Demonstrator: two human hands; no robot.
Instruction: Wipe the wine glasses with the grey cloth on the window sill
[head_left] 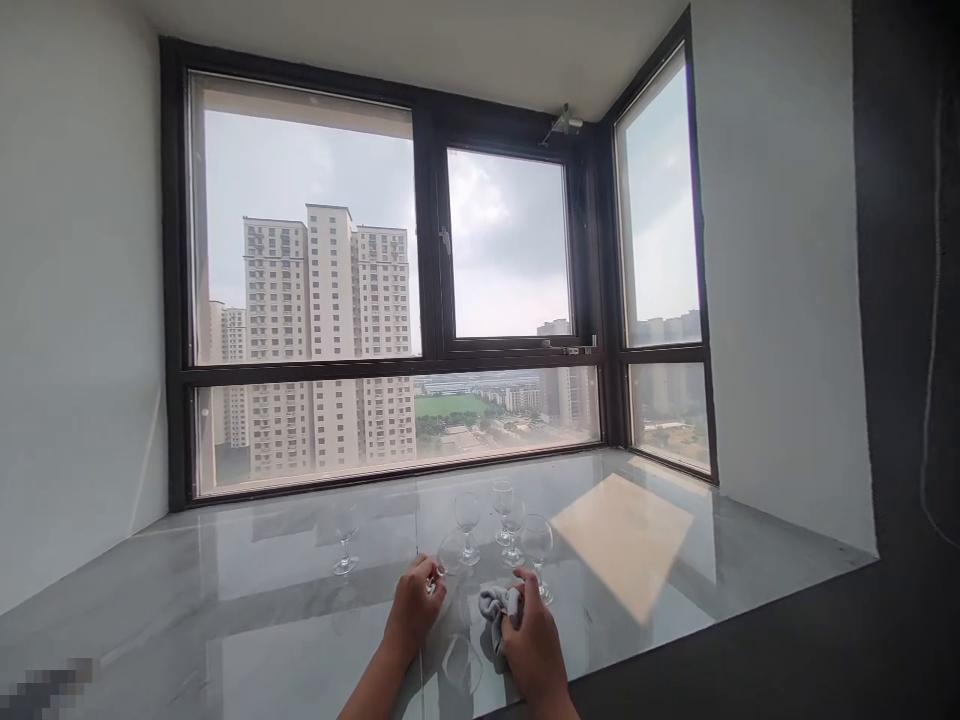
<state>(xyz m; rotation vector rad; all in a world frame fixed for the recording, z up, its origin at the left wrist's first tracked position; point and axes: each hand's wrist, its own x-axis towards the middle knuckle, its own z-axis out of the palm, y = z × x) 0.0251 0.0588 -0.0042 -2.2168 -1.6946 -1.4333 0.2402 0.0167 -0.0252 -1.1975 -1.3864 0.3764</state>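
My left hand (417, 606) is closed around the lower part of a clear stemmed glass (452, 553), whose bowl tilts up to the right of the fingers. A crumpled grey cloth (496, 606) is gripped in my right hand (534, 640), with the index finger raised. Just beyond the hands, several clear stemmed glasses stand upright in a loose group, among them a round-bowled one (466, 515) and a larger one (538, 540) close to my right fingertips. Farther left, another stemmed glass (345, 530) stands alone. Between my forearms shows a faint glass outline, perhaps a reflection.
The glossy grey windowsill (285, 600) mirrors the windows and glasses. A bright sunlit patch (626, 545) lies on it at the right. Dark window frames (435, 240) enclose the back, with tall buildings outside. The sill's front edge drops off at lower right.
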